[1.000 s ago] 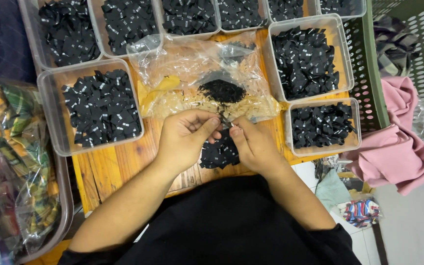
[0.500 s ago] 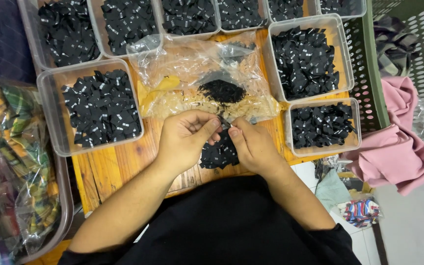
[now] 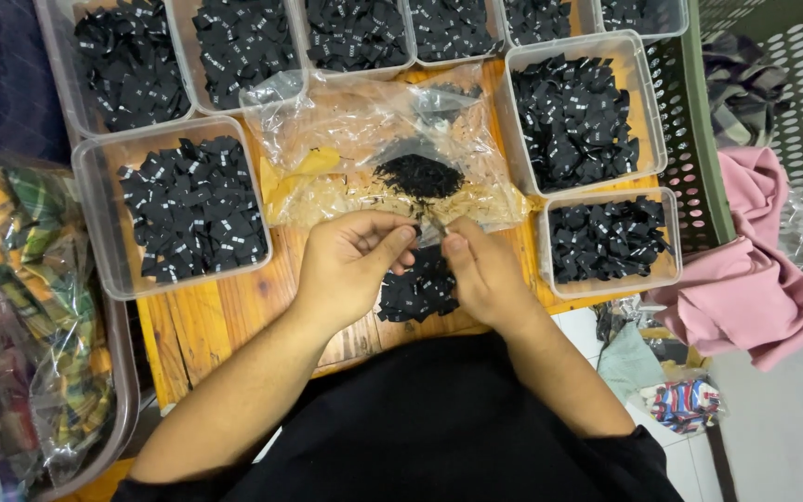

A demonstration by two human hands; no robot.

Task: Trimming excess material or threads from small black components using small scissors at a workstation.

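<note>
1. While both hands are being held together over the wooden table (image 3: 206,321), a small thin piece, too small to tell, is being pinched between the left hand (image 3: 350,265) and the right hand (image 3: 480,274).
2. A loose pile of black labels (image 3: 417,290) is being kept just beneath the hands, seemingly yet to be handled.
3. Black labels are being stored in the clear plastic tubs (image 3: 611,240), already well filled.
4. Dark trimmings are being collected on the clear plastic bag (image 3: 364,158).

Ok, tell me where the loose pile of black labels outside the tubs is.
In the head view, the loose pile of black labels lies on the wooden table, just below and between the left hand and right hand.
</note>
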